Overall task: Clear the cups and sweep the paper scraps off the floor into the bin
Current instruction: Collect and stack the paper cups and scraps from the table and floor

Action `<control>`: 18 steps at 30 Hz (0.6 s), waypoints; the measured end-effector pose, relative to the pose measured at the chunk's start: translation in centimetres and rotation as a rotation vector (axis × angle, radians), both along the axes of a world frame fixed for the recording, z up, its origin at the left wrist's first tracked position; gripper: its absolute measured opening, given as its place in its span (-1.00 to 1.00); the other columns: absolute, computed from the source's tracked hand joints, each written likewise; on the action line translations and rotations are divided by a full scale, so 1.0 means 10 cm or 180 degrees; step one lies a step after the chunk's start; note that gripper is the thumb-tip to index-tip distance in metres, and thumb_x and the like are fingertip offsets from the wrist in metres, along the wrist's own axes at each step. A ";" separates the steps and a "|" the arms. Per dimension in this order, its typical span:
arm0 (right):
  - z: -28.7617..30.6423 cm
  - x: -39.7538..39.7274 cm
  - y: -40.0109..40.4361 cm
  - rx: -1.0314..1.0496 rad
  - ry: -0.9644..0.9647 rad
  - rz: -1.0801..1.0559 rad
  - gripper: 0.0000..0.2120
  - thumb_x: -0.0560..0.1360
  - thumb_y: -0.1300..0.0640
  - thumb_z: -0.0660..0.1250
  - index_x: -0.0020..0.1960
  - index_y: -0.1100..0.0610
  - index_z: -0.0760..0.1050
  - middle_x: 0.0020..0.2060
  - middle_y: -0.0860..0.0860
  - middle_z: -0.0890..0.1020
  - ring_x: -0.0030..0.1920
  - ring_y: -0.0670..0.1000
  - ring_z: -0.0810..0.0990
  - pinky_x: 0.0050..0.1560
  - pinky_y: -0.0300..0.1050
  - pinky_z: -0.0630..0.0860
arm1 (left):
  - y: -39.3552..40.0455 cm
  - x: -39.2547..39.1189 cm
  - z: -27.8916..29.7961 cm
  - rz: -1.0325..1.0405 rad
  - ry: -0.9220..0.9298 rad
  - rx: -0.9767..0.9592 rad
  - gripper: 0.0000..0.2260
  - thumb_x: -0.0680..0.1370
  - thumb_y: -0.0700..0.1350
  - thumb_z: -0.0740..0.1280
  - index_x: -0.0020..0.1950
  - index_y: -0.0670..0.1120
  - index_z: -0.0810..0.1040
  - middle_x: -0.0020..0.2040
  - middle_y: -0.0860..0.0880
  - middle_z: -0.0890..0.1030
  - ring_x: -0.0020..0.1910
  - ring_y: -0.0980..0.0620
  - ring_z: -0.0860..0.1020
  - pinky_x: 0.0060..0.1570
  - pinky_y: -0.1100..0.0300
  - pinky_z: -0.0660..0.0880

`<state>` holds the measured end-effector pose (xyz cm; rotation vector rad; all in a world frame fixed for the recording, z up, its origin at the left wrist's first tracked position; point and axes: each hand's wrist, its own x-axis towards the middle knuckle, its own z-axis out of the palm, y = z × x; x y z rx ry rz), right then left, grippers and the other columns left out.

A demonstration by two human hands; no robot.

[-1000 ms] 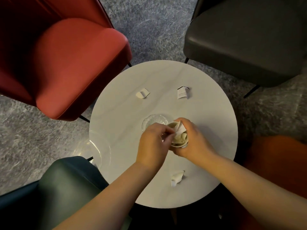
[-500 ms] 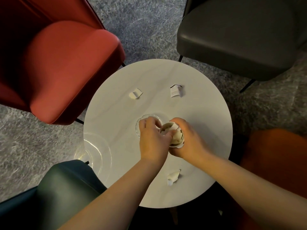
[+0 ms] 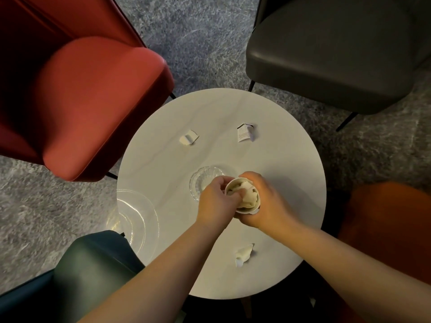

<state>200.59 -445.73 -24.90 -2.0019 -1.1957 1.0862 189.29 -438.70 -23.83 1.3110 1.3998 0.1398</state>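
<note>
Both hands meet over the near middle of the round white table (image 3: 279, 159). On my left, the left hand (image 3: 215, 201) has its fingers curled down into the mouth of the paper cup (image 3: 242, 197), pinching the crumpled paper stuffed inside it. On my right, the right hand (image 3: 265, 203) is wrapped round the outside of that cup, gripping its wall, so the two hands touch across the rim. I see the cup tilted a little toward me, just above the tabletop; I cannot tell whether its base rests on the surface.

Going left to right across the rest: a red armchair (image 3: 93, 108) stands at the far left, a dark teal chair (image 3: 88, 271) at the near left. A clear plastic lid (image 3: 137, 217) overhangs the table's left edge. A small glass dish (image 3: 203, 180) sits just beside the left hand, partly hidden by it. One torn paper scrap (image 3: 189, 137) lies on the far left part of the table, a printed scrap (image 3: 245, 132) well apart to its right, and a crumpled scrap (image 3: 243, 255) near the front edge, between my forearms. A dark grey chair (image 3: 326, 57) stands at the far right and an orange seat (image 3: 384, 229) at the near right, all on grey carpet (image 3: 198, 38)
</note>
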 end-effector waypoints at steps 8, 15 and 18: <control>0.04 0.16 0.08 0.0198 0.0006 -0.0378 -0.29 0.18 0.03 0.62 0.17 -0.23 0.28 0.06 -0.10 0.54 0.02 -0.07 0.58 -0.06 -0.12 0.57 | 0.28 0.04 0.08 -0.0059 -0.0487 0.0228 -0.71 0.54 0.00 0.41 0.24 0.03 0.57 0.14 0.13 0.62 0.10 0.19 0.58 0.14 0.22 0.52; 0.07 0.33 0.22 0.0340 0.0085 -0.0589 -0.37 0.21 0.04 0.60 0.16 -0.18 0.34 0.05 -0.15 0.55 0.04 -0.12 0.57 -0.01 -0.11 0.58 | 1.07 -0.09 -0.21 0.0618 -0.0206 0.0669 -0.95 0.58 -0.05 0.36 0.02 0.04 0.60 -0.05 0.08 0.65 -0.04 0.06 0.60 0.08 -0.01 0.59; 0.06 0.38 0.24 0.0324 0.0126 -0.0644 -0.39 0.23 0.01 0.58 0.16 -0.18 0.34 0.04 -0.14 0.56 0.03 -0.09 0.58 -0.01 -0.04 0.59 | 1.38 -0.17 -0.47 0.0516 0.0570 0.0970 -0.87 0.58 -0.04 0.36 0.08 -0.04 0.61 0.01 0.02 0.64 -0.02 -0.01 0.60 0.07 0.05 0.55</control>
